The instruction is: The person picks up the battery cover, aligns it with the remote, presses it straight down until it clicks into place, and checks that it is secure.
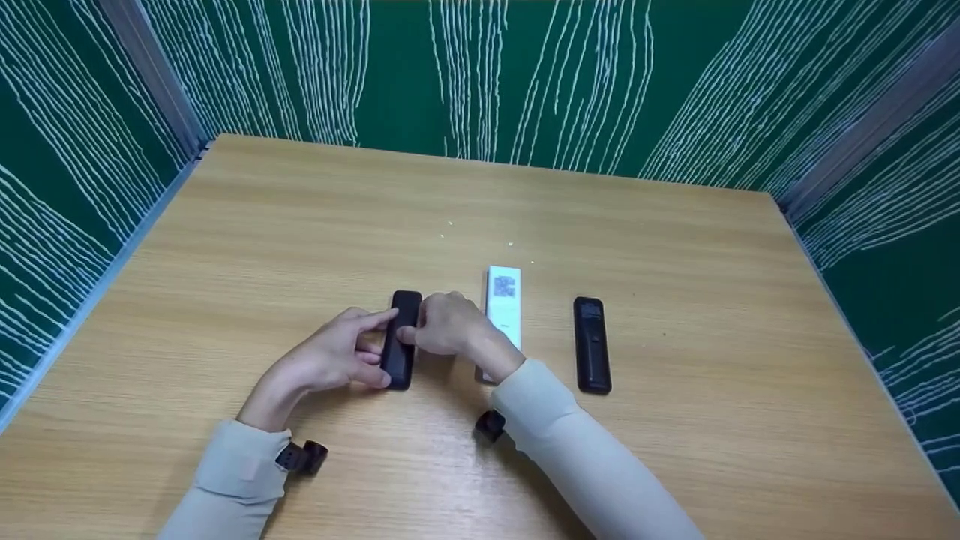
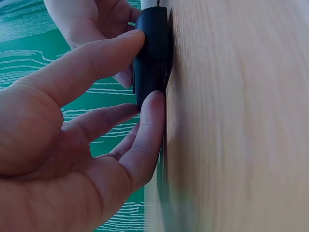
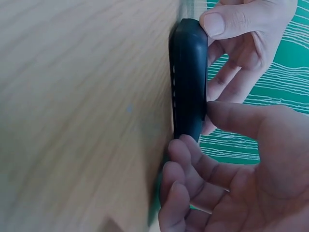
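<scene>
A black remote control (image 1: 400, 361) lies on the wooden table, its plain side up. In the right wrist view a row of small pale bumps runs along the table-side edge of the remote control (image 3: 189, 77). My left hand (image 1: 330, 358) holds it from the left, thumb by the near end and fingers along the side. From the right, my right hand (image 1: 454, 324) has its thumb pressed on the upper face and curled fingers at the side. Just right of that hand is a white remote control (image 1: 504, 300), partly covered by my right wrist. Another black remote control (image 1: 593, 349) lies farther right.
A few tiny white crumbs (image 1: 511, 244) dot the wooden table (image 1: 712, 300) beyond the remotes. Green panels (image 1: 405, 75) with white wavy lines close off the back and both sides. Small dark cameras (image 1: 302, 456) are strapped at my wrists.
</scene>
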Demonstrator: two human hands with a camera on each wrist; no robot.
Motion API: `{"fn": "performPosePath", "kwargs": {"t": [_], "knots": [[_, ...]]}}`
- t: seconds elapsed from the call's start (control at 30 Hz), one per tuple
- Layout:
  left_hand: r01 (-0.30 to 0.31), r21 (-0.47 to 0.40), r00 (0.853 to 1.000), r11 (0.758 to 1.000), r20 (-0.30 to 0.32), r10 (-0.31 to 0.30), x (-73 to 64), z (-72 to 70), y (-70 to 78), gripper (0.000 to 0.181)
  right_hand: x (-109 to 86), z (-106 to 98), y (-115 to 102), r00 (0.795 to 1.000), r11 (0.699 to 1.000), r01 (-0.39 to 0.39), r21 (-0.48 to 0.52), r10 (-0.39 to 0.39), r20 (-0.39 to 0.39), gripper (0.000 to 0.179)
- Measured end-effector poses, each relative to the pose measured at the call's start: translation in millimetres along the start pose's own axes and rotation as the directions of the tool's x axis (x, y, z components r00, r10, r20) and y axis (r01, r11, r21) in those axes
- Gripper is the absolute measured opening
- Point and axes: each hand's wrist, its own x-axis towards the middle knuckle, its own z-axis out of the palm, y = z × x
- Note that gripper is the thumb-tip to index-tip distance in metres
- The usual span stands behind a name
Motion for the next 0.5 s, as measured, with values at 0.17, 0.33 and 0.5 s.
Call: {"fn": "performPosePath", "kwargs": {"t": [0.17,0.33,0.5], "knots": [[-0.007,0.013,1.000,1.000,-0.003,0.007,-0.3,-0.2,0.2,0.105,0.9,-3.5,-3.5,0.999,0.998,-0.014,-0.066,0.016,0.031,0.041],[-0.002,0.011,1.000,1.000,-0.004,0.002,0.2,-0.4,0.1,0.106,1.1,-6.8,-5.2,0.997,0.996,-0.035,-0.086,0.041,0.067,0.043],[0.000,0.005,1.000,1.000,-0.003,0.000,0.4,-0.6,0.0,0.106,1.1,-7.7,-6.0,0.995,0.994,-0.051,-0.096,0.059,0.083,0.045]]}}
